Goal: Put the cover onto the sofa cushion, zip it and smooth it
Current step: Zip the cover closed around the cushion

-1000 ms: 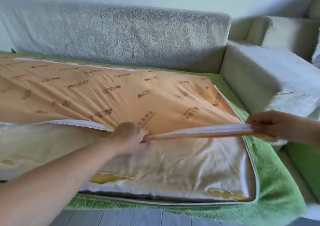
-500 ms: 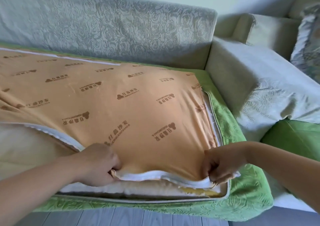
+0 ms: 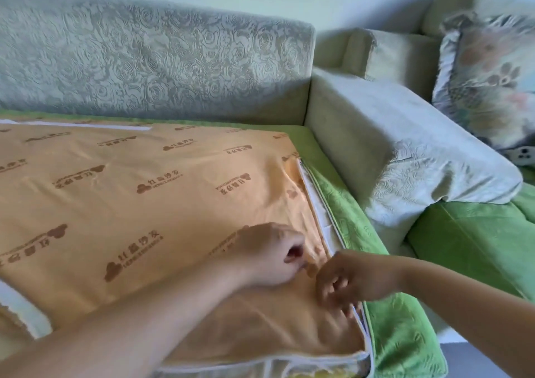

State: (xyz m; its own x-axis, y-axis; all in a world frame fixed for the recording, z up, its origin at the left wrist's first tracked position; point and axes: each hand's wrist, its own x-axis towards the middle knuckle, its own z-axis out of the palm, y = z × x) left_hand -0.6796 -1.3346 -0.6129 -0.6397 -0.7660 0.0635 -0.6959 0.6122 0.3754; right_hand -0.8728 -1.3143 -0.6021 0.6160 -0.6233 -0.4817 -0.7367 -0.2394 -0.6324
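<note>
The sofa cushion lies on the seat, almost wholly under the cover's orange printed panel (image 3: 144, 204). The cover's green quilted side (image 3: 344, 221) runs along the right edge, and the white zip tape (image 3: 315, 206) gapes between the two. A strip of the cushion's pale liner and yellow foam (image 3: 318, 373) shows at the front edge, with more liner at the far left (image 3: 20, 314). My left hand (image 3: 269, 253) pinches the orange fabric near the right edge. My right hand (image 3: 347, 285) is curled over the same edge beside the zip tape, close to the left hand.
The grey rose-patterned backrest (image 3: 144, 59) stands behind the cushion. A grey bolster-like armrest cushion (image 3: 405, 160) lies right of it, with a flowered pillow (image 3: 492, 82) beyond. A green seat (image 3: 477, 247) continues to the right. Floor (image 3: 463, 357) shows at the lower right.
The orange panel was pulled forward over the exposed cushion down to the front edge. Both hands then left the front edge and came together at the right side by the zip.
</note>
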